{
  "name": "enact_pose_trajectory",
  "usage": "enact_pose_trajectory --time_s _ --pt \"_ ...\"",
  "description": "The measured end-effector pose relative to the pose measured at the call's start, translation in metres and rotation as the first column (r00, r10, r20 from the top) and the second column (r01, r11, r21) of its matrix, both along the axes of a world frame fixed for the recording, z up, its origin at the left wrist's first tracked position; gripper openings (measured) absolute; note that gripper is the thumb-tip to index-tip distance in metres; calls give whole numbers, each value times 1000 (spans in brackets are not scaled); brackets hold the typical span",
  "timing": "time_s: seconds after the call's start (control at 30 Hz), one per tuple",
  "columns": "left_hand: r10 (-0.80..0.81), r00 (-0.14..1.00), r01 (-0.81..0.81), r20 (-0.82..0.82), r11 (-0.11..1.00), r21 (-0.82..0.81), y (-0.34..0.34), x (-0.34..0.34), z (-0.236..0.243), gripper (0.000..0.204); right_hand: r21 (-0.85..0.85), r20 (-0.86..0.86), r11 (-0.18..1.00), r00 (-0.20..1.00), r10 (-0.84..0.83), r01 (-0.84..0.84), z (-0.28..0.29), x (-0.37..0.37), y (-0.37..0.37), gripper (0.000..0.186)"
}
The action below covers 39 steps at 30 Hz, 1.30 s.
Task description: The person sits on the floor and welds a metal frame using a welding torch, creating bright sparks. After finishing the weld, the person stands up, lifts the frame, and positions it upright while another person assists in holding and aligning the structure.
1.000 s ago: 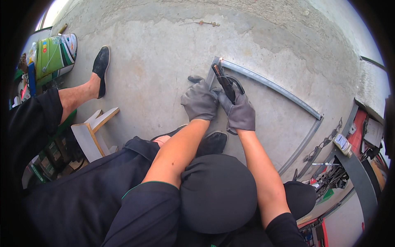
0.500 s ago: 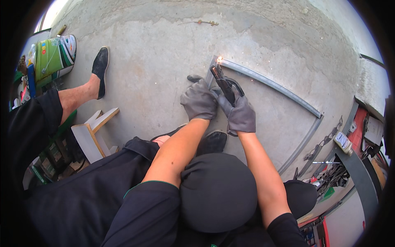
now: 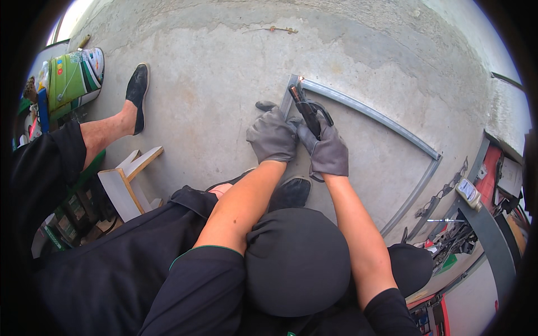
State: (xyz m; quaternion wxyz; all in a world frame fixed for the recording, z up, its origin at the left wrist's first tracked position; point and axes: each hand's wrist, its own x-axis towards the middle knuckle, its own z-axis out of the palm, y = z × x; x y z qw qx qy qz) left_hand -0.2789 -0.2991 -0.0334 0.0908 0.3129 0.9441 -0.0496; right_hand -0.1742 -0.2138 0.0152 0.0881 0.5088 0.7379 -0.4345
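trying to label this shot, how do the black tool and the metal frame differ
Colour: the black tool is mostly dark with coppery parts near its tip, while the metal frame is silvery grey. Size: the black tool is compact; the metal frame's bars spread much wider. Pose: the black tool is gripped in the gloved right hand, whereas the metal frame lies on the floor. Both show metallic-looking parts.

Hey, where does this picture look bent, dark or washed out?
Head view: the metal frame bows with the fisheye; head view: all four corners are black; head view: the top-left edge is blown out to white; head view: the concrete floor is fairly evenly lit.
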Motion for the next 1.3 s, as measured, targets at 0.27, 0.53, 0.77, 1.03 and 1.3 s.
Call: enact_pose_trajectory --time_s 0.27,0.53,0.77,1.03,1.3 --pt "18 998 -12 55 993 -116 5 -7 6 42 -11 -55 998 997 -63 62 -11 3 -5 59" --pt "21 997 -18 68 999 -39 1 -2 0 48 85 -12 996 1000 -7 8 -11 7 -10 67" --pt "12 1000 -11 23 1000 -25 1 0 1 42 50 7 999 1000 -10 10 -13 6 -7 67" --pt "42 999 -33 29 967 -252 16 -1 18 37 160 -108 985 990 89 -71 -52 20 -13 65" --pt "-7 999 7 34 1000 -7 -1 -3 -5 33 7 -25 1000 1000 14 -14 4 7 -7 64"
